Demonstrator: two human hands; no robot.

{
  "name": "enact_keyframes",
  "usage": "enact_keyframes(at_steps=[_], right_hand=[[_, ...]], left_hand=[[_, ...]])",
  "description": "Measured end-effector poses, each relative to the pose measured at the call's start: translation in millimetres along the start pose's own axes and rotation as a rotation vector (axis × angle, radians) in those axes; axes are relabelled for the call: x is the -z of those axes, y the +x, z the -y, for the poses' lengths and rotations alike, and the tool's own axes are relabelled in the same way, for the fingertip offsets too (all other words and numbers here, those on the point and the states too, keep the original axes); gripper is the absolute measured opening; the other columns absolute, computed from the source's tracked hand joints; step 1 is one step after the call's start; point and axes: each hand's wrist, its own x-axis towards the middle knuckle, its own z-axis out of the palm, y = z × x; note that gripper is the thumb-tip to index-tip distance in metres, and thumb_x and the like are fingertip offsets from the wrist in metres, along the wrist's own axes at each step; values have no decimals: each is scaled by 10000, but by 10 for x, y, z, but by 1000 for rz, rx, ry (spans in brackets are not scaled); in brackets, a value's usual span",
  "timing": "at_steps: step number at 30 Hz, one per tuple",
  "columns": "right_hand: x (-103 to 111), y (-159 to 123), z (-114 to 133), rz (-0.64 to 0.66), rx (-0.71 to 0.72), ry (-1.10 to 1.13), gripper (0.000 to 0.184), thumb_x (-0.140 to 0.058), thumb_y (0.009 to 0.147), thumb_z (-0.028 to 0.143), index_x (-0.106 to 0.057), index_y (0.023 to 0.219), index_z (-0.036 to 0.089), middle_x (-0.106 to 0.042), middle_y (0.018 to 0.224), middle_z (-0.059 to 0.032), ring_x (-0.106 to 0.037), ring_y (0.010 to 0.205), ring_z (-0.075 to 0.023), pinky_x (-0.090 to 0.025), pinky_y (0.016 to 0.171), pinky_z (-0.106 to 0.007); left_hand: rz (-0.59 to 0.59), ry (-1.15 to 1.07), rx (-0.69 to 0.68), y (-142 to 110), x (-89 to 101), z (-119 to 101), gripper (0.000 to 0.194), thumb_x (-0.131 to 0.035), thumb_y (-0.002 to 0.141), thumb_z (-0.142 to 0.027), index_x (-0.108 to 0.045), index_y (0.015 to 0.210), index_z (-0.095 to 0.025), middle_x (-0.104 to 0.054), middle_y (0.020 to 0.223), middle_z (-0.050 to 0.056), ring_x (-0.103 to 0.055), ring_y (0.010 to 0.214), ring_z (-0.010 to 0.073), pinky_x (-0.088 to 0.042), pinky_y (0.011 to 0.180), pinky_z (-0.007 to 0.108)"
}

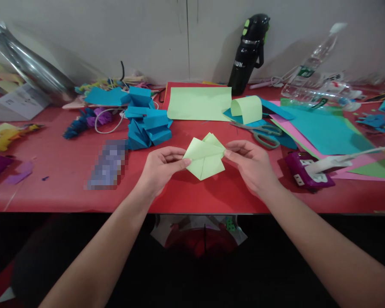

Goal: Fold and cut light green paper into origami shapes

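A folded piece of light green paper (pixel 203 159) is held up over the front of the red table, with creases and overlapping flaps showing. My left hand (pixel 163 164) pinches its left corner between thumb and fingers. On the opposite side, my right hand (pixel 248 162) grips the right edge with the thumb on top. Behind the hands lies a flat light green sheet (pixel 199 103). A curled light green strip (pixel 252 109) stands beside that sheet, and grey-handled scissors (pixel 265 136) rest just beyond my right hand.
Blue folded paper pieces (pixel 149 126) and a blurred-out flat object (pixel 107 164) lie left on the red table (pixel 60 171). To the right are a purple power socket (pixel 308 171) with a plugged cable, blue sheets (pixel 327 128) and clear bottles (pixel 319 92). A black flask (pixel 246 55) stands behind.
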Motion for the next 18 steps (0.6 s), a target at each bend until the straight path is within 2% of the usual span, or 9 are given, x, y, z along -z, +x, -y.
enact_keyframes(at_steps=[4, 7, 11, 18], right_hand=[[-25, -22, 26, 24, 27, -21, 169, -838, 750, 249, -776, 906, 263, -738, 886, -7, -682, 838, -155, -577, 829, -341], [-78, -60, 54, 62, 35, -57, 160, -848, 740, 267, -784, 886, 255, -752, 871, -13, -693, 821, -164, -586, 802, -340], [-150, -117, 79, 80, 31, -89, 152, -859, 726, 284, -789, 857, 252, -763, 846, -13, -709, 805, -169, -593, 783, -334], [-206, -175, 117, 95, -12, -73, 167, -867, 712, 287, -783, 847, 237, -767, 804, -14, -733, 750, -177, -612, 764, -348]], left_hand=[[139, -60, 104, -38, -37, -20, 375, -887, 691, -275, -759, 1021, -151, -785, 1022, 102, -750, 906, 253, -621, 790, 348], [182, -60, 133, -50, -74, -10, 399, -878, 701, -267, -756, 1060, -143, -772, 1103, 119, -740, 975, 290, -620, 824, 382], [185, -2, 118, -50, -97, 18, 386, -879, 696, -253, -764, 1051, -156, -774, 1107, 100, -739, 966, 272, -618, 819, 347], [101, 34, 65, -63, -115, 10, 358, -893, 673, -263, -774, 993, -158, -789, 1005, 86, -744, 871, 256, -622, 726, 318]])
